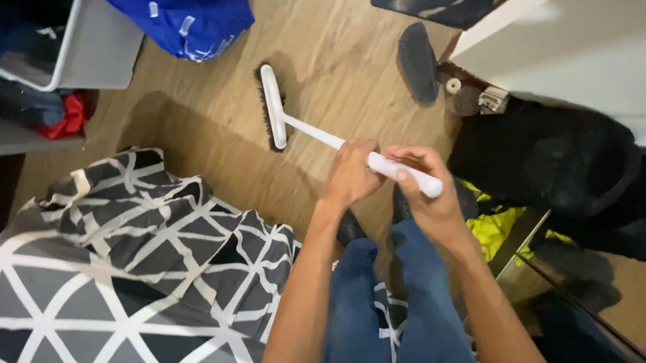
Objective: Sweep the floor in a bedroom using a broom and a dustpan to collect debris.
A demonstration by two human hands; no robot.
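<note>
I grip a white broom handle (351, 147), left hand (352, 176) and right hand (425, 186) both wrapped tight. Its brush head (272, 106) rests on the wood floor (212, 129) at eleven o'clock. No gathered dust pile shows, so sweeping seems barely begun.

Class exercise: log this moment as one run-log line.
left hand: grips broom handle | right hand: grips handle end | broom: head on wood floor | beside: patterned blanket
</note>
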